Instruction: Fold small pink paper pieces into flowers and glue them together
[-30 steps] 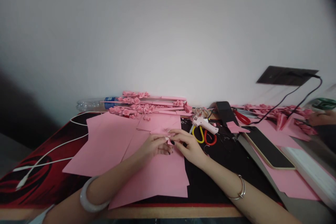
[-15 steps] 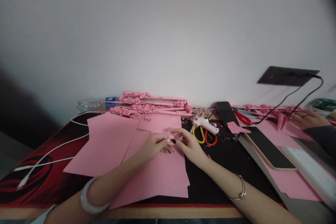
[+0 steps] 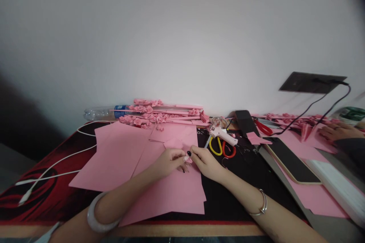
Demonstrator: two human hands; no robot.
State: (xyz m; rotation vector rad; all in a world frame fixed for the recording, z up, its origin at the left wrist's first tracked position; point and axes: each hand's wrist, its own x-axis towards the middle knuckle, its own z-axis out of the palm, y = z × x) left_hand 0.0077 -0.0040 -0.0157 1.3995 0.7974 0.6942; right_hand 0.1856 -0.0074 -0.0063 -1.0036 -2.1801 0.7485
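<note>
Centrally, the left hand [image 3: 167,163] and right hand [image 3: 208,163] pinch a small pink paper [image 3: 189,160] between their fingertips, neither nearer; its long axis is unclear.

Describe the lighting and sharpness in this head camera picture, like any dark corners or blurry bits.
Head view: the wall is brightest near its middle, with dark shading at left; the top right corner is nearly black. Head view, too: the other person's hand looks soft, and the small pink paper between left hand and right hand shows too small to read its folds.
</note>
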